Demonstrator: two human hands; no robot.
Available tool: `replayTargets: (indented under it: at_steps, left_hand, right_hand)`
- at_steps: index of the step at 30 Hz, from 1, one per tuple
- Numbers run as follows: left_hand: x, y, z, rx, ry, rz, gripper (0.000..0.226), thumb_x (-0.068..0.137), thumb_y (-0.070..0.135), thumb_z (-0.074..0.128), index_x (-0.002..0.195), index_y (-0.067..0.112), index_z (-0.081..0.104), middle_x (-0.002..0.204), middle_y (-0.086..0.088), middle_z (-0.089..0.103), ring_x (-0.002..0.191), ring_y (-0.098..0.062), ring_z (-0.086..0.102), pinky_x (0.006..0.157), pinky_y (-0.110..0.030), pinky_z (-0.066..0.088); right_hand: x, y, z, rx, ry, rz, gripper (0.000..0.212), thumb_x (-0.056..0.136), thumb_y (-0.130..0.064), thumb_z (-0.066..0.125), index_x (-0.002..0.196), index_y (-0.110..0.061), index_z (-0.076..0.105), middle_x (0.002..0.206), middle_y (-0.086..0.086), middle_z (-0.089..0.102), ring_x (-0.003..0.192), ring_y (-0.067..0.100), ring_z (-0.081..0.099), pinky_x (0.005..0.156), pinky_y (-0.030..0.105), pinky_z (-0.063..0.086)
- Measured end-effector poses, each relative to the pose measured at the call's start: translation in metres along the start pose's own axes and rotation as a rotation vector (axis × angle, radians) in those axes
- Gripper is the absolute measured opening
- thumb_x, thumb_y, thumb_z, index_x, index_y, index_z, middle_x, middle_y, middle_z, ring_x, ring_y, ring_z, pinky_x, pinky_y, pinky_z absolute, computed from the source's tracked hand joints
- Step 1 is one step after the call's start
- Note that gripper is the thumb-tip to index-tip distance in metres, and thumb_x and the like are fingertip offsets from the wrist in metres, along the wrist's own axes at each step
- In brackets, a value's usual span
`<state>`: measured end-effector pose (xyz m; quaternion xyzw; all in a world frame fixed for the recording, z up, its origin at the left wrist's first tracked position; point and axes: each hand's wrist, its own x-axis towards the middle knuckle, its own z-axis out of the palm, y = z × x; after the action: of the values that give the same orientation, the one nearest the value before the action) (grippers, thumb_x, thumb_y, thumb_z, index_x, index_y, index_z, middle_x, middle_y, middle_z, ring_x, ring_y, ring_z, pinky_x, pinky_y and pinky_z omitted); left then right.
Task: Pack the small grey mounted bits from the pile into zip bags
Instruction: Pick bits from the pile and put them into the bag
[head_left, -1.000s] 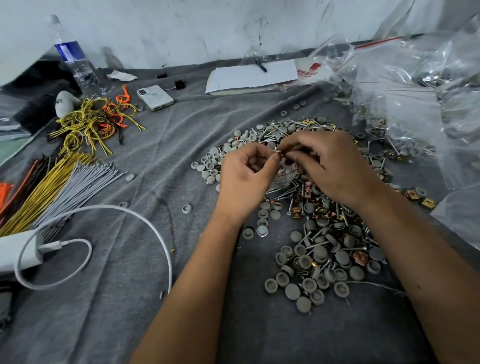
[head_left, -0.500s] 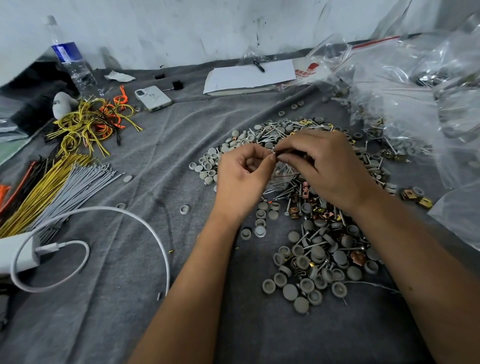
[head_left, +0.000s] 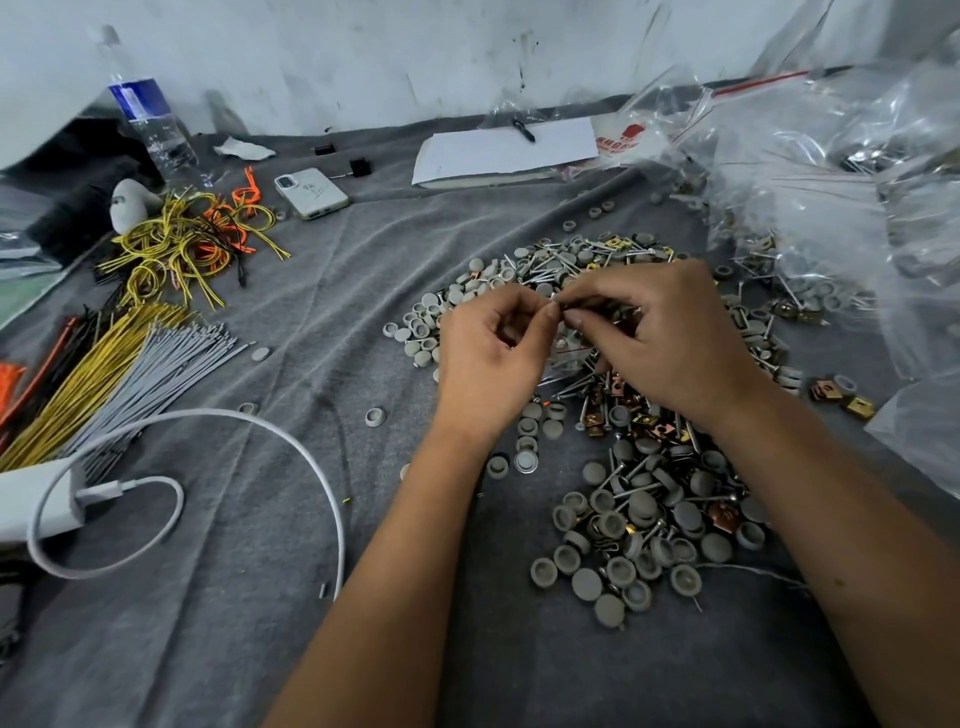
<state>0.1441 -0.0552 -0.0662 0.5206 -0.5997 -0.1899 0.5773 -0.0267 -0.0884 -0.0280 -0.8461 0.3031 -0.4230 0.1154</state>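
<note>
Fingertips of left hand (head_left: 488, 358) and right hand (head_left: 670, 338) together above the pile (head_left: 623, 499), apparently pinching a small zip bag (head_left: 569, 348).

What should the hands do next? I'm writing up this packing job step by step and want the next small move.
Probably press the small clear zip bag shut. Both the left hand and right hand pinch together at its top edge above the pile of grey bits, and the bag seems to hold pieces already, though that is hard to see.
</note>
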Motion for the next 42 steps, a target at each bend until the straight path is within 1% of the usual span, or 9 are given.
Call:
replayTargets:
  at_steps: [3, 8, 11, 13, 17, 24, 27, 32, 42]
  left_hand:
    - [0.000, 0.000, 0.000, 0.024, -0.020, -0.016, 0.014, 0.095, 0.016, 0.070, 0.082, 0.012, 0.073, 0.060, 0.008, 0.061, 0.052, -0.009, 0.052, 0.048, -0.029, 0.040]
    - [0.000, 0.002, -0.001, -0.018, -0.026, -0.038, 0.015, 0.094, 0.013, 0.069, 0.079, 0.009, 0.071, 0.058, 0.006, 0.058, 0.051, -0.012, 0.049, 0.047, -0.033, 0.038]
    - [-0.002, 0.004, 0.003, -0.009, -0.030, -0.048, 0.016, 0.094, 0.008, 0.069, 0.077, 0.008, 0.069, 0.059, 0.007, 0.059, 0.052, -0.007, 0.050, 0.047, -0.025, 0.040]
    - [-0.002, 0.004, 0.004, 0.003, -0.018, -0.042, 0.013, 0.095, 0.008, 0.070, 0.082, 0.008, 0.072, 0.062, 0.006, 0.062, 0.053, -0.006, 0.051, 0.049, -0.023, 0.041]
    - [0.000, 0.005, 0.002, -0.035, -0.011, -0.048, 0.012, 0.095, 0.009, 0.073, 0.106, 0.010, 0.076, 0.062, 0.011, 0.061, 0.054, -0.004, 0.054, 0.053, -0.021, 0.042]
    - [-0.003, 0.010, 0.002, 0.045, -0.018, 0.028, 0.024, 0.089, 0.013, 0.081, 0.109, 0.025, 0.077, 0.065, -0.001, 0.067, 0.053, -0.012, 0.057, 0.051, -0.021, 0.045]
    - [-0.003, 0.008, 0.001, 0.088, -0.001, 0.042, 0.023, 0.089, 0.014, 0.081, 0.112, 0.018, 0.079, 0.066, -0.002, 0.068, 0.055, -0.019, 0.059, 0.050, -0.020, 0.044]
    - [-0.003, 0.005, 0.002, 0.136, 0.012, 0.078, 0.025, 0.091, 0.015, 0.080, 0.115, 0.017, 0.079, 0.063, 0.003, 0.066, 0.052, -0.007, 0.055, 0.051, -0.016, 0.042]
    - [-0.003, 0.004, 0.001, 0.192, -0.010, 0.107, 0.022, 0.090, 0.015, 0.077, 0.111, 0.021, 0.080, 0.062, 0.008, 0.066, 0.052, -0.008, 0.057, 0.051, -0.020, 0.044]
  right_hand:
    - [0.000, 0.002, -0.003, -0.021, -0.028, -0.041, 0.019, 0.087, -0.008, 0.080, 0.105, -0.010, 0.080, 0.097, 0.001, 0.079, 0.085, 0.006, 0.072, 0.084, 0.012, 0.055]
    - [0.001, 0.005, -0.002, -0.069, -0.029, -0.089, 0.015, 0.092, -0.009, 0.075, 0.106, -0.006, 0.079, 0.098, 0.006, 0.078, 0.086, 0.016, 0.071, 0.082, 0.033, 0.058]
    - [0.002, 0.005, -0.001, -0.036, 0.008, -0.049, 0.015, 0.094, -0.011, 0.074, 0.107, -0.006, 0.080, 0.098, 0.005, 0.078, 0.084, 0.010, 0.071, 0.082, 0.026, 0.056]
    - [0.001, 0.005, 0.000, 0.056, 0.033, 0.042, 0.015, 0.094, -0.012, 0.074, 0.107, -0.007, 0.079, 0.098, 0.001, 0.077, 0.074, -0.001, 0.069, 0.070, 0.016, 0.055]
    - [-0.003, 0.004, 0.004, 0.274, 0.056, 0.215, 0.011, 0.093, -0.009, 0.075, 0.104, -0.008, 0.078, 0.084, 0.000, 0.075, 0.058, 0.009, 0.072, 0.050, 0.023, 0.057]
    - [0.000, 0.006, 0.010, 0.501, 0.055, 0.364, 0.006, 0.090, -0.004, 0.077, 0.095, -0.006, 0.073, 0.074, 0.008, 0.074, 0.057, 0.022, 0.069, 0.049, 0.031, 0.058]
    - [0.000, 0.008, 0.007, 0.504, 0.012, 0.364, 0.006, 0.092, -0.005, 0.075, 0.097, -0.008, 0.075, 0.074, 0.011, 0.074, 0.056, 0.025, 0.070, 0.052, 0.036, 0.060]
    - [0.000, 0.008, 0.002, 0.450, -0.029, 0.345, 0.011, 0.091, -0.004, 0.076, 0.099, -0.011, 0.077, 0.076, 0.005, 0.076, 0.056, 0.022, 0.072, 0.053, 0.030, 0.059]
    - [-0.002, 0.005, 0.003, 0.367, -0.026, 0.306, 0.008, 0.091, -0.002, 0.075, 0.097, -0.008, 0.075, 0.078, 0.000, 0.075, 0.055, 0.011, 0.072, 0.049, 0.020, 0.055]
